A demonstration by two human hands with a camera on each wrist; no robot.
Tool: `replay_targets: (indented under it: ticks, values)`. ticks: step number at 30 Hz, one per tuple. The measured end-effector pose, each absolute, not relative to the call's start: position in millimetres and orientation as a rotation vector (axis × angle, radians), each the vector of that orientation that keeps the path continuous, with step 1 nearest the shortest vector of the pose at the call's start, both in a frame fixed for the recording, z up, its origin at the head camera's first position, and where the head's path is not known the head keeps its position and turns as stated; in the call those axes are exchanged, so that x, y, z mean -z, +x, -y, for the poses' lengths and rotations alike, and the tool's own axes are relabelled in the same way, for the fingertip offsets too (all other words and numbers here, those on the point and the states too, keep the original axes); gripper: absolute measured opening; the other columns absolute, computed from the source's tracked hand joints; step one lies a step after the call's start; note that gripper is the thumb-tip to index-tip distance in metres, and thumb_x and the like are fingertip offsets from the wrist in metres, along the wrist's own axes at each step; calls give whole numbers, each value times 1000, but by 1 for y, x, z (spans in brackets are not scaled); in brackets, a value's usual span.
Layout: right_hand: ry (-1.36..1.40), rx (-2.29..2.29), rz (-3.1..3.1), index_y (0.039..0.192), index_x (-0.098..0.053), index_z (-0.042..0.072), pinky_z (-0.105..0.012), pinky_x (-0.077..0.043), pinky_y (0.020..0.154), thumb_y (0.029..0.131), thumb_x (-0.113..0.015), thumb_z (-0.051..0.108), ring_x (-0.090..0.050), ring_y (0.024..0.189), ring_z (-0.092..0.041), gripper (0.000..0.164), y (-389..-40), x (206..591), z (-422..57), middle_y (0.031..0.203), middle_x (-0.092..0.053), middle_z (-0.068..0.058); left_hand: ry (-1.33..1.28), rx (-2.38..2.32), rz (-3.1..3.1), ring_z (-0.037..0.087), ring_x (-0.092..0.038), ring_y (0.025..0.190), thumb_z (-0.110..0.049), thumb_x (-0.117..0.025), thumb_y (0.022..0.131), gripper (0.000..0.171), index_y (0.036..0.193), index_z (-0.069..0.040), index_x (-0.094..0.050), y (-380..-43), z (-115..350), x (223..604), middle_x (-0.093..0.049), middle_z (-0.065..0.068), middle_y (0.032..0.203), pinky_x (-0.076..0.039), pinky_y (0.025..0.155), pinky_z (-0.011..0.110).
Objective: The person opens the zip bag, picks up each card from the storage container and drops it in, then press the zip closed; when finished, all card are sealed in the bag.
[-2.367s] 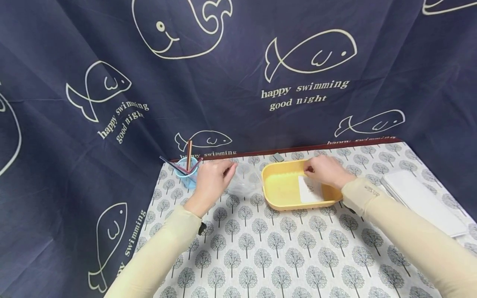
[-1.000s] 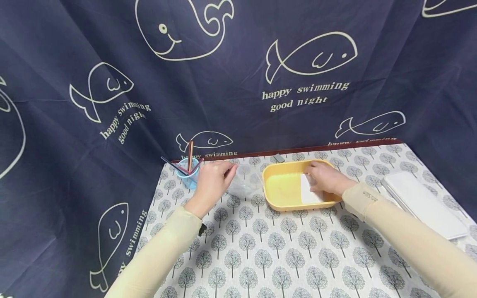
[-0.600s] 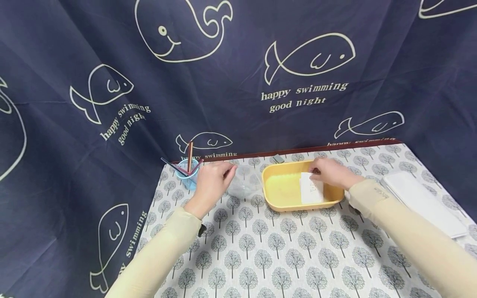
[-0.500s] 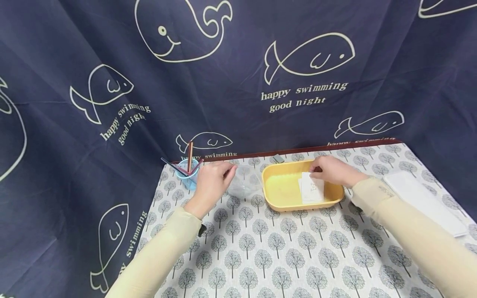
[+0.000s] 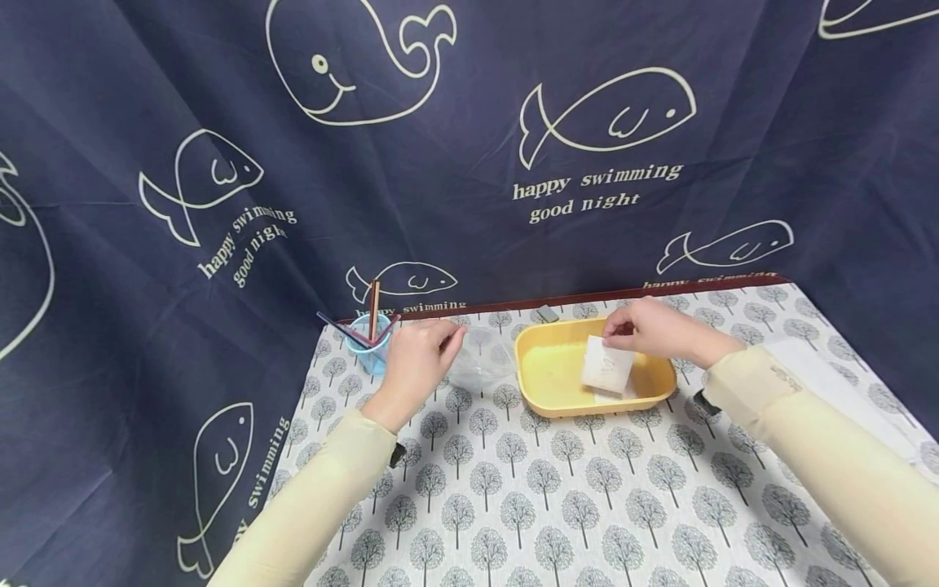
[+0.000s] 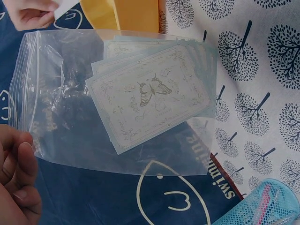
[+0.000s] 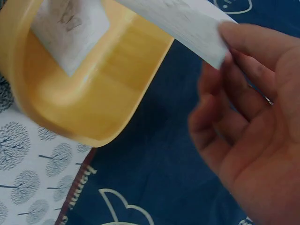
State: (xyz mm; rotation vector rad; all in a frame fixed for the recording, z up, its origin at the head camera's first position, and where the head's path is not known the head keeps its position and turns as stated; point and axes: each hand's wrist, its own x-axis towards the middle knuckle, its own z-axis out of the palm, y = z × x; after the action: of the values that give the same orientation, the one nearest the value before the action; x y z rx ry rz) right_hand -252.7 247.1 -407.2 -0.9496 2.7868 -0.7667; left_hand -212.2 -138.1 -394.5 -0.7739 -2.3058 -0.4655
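My left hand (image 5: 420, 363) pinches the edge of a clear plastic zip bag (image 6: 70, 152), which hangs left of the yellow tray. Inside the bag are several pale cards (image 6: 152, 91), the front one printed with a butterfly. Over the tray (image 5: 550, 383), my right hand (image 5: 656, 330) holds a white card (image 5: 607, 367) by one corner between thumb and fingers. In the right wrist view this card (image 7: 187, 33) is tilted above the tray's rim. Another card (image 7: 70, 35) with a faint drawing lies on the tray bottom, mostly hidden by the held card in the head view.
A light blue mesh cup (image 5: 370, 350) with pens stands behind my left hand. A small grey block (image 5: 547, 313) lies behind the tray. At the right is a flat white object (image 5: 844, 391), partly covered by my right sleeve. A dark blue fish-print curtain (image 5: 469, 204) hangs behind the table.
My right hand reached down into the tray, took hold of a card and raised it off the card below, tilting it. My left hand and the bag stay about where they were.
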Motion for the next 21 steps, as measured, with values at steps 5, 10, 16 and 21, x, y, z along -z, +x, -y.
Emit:
replay_targets:
  ticks: [5,10,16,21]
  values:
    - [-1069,813,-2975,92,-78,12,-35,-53,71,93,-78,14,-60,75,-10,2,-244,394,-236,90,-72,7,-779,474,2307,14,-58,52,-15,-74,97,19,78,-12,-72,-212,139,394,-66,-4,64,-47,54,35]
    - [-1145,936,-3130,94,-78,19,-33,-51,69,92,-77,11,-60,75,-9,8,-231,377,-222,90,-70,14,-784,468,2311,13,-57,52,-14,-73,97,24,74,-13,-69,-213,138,395,-64,-4,62,-47,53,34]
    - [-1317,1113,-3198,92,-77,21,-19,-43,66,88,-79,9,-56,75,-6,14,-218,355,-201,83,-63,17,-778,461,2313,13,-58,52,-16,-72,98,21,77,-13,-72,-212,137,394,-67,-4,64,-47,54,34]
    - [-1510,1317,-3106,93,-76,18,-19,-45,72,85,-79,4,-56,80,-3,16,-211,343,-185,84,-64,15,-769,460,2312,12,-57,52,-15,-73,97,24,74,-14,-69,-211,135,394,-66,-4,63,-45,54,35]
